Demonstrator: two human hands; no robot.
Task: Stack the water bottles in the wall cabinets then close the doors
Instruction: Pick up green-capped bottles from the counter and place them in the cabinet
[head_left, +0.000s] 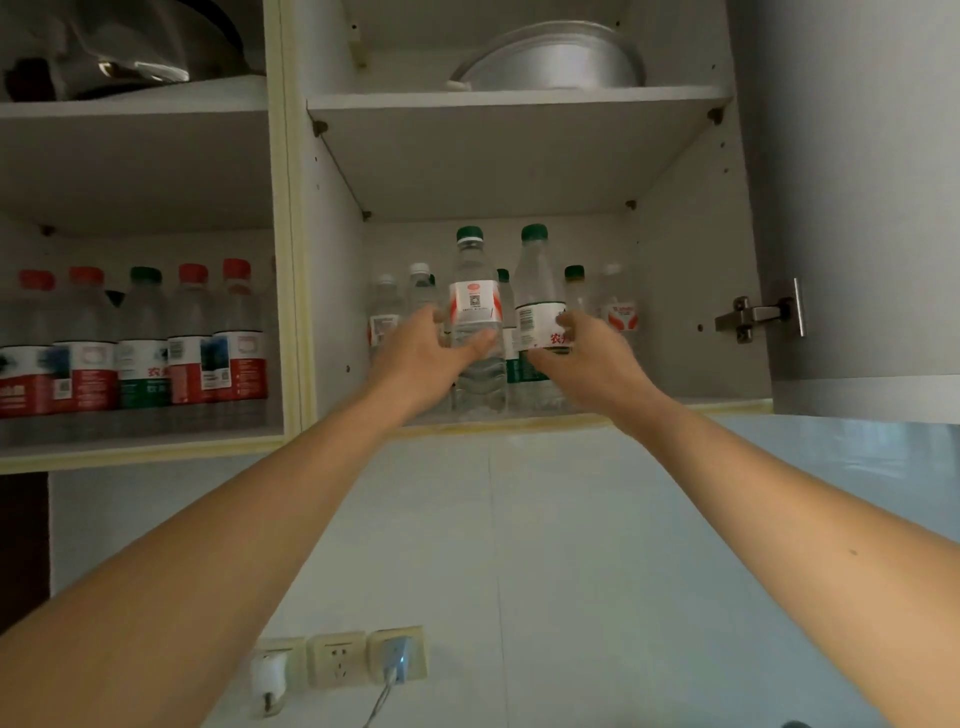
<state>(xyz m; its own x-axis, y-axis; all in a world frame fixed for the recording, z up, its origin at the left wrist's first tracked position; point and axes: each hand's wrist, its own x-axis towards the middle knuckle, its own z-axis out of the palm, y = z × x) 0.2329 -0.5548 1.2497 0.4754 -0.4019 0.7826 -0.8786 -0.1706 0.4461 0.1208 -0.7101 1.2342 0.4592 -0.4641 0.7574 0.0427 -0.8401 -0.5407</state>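
Head view, looking up into two open wall cabinets. Behind both hands, crowded into the right cabinet (696, 291): smaller bottles (387, 306) with white and green caps, blocking the back of the shelf. Beyond the right hand, an open door (862, 208) on a metal hinge (753, 314). Above, a metal basin (550, 60). Far left of the left hand, a row of red- and green-capped bottles (140, 338) filling the left cabinet (140, 447). Below the arms, wall sockets (337, 660).

Left hand (421, 353) curled around a green-capped bottle (475, 312) with a white label, red marks and a QR code. Right hand (582, 353) gripping a second green-capped bottle (540, 306), label showing a barcode and red character 农. Both bottles upright at the shelf's front edge.
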